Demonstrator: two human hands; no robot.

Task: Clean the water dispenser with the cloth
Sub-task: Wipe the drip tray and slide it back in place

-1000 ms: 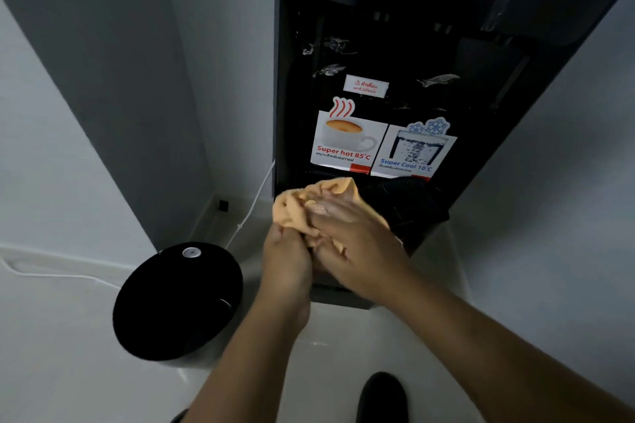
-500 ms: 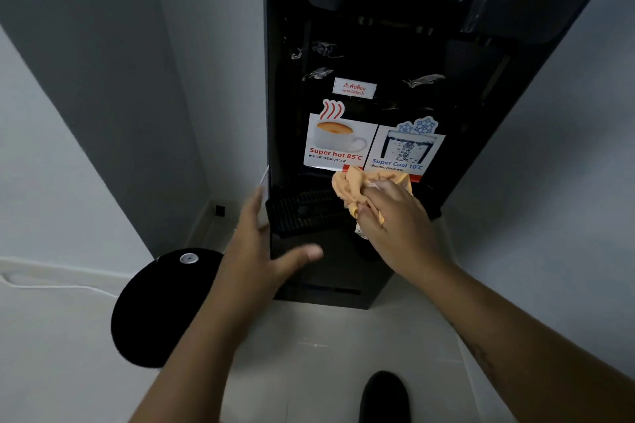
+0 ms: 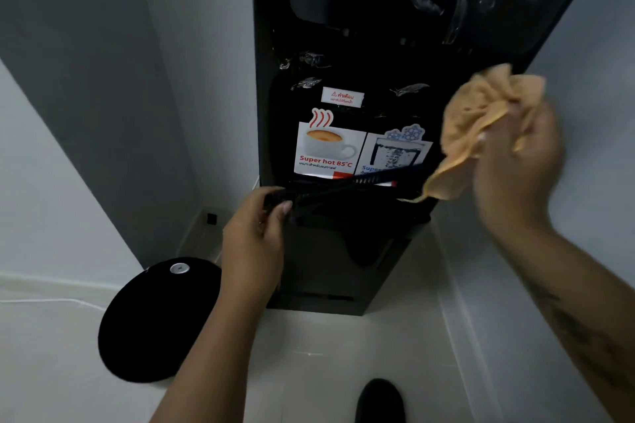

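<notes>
A tall black water dispenser [image 3: 343, 268] stands against the wall, with "Super hot 85°C" and "Super Cool" stickers on its front. My left hand [image 3: 256, 237] grips the left end of the black drip tray grille [image 3: 357, 182], which is tilted, its right end raised in front of the stickers. My right hand [image 3: 519, 161] holds a crumpled orange cloth [image 3: 477, 113] up at the dispenser's right edge, apart from the grille. The cloth's lower corner hangs near the grille's right end.
A round black lidded bin [image 3: 158, 323] sits on the pale floor left of the dispenser. Grey walls close in on both sides. A dark shoe tip [image 3: 379, 400] shows at the bottom. A small black wall socket [image 3: 212, 218] sits low behind.
My right hand has lifted the cloth from the drip tray up to the right. My left hand reached in, took the grille's left end, and the grille now tilts upward.
</notes>
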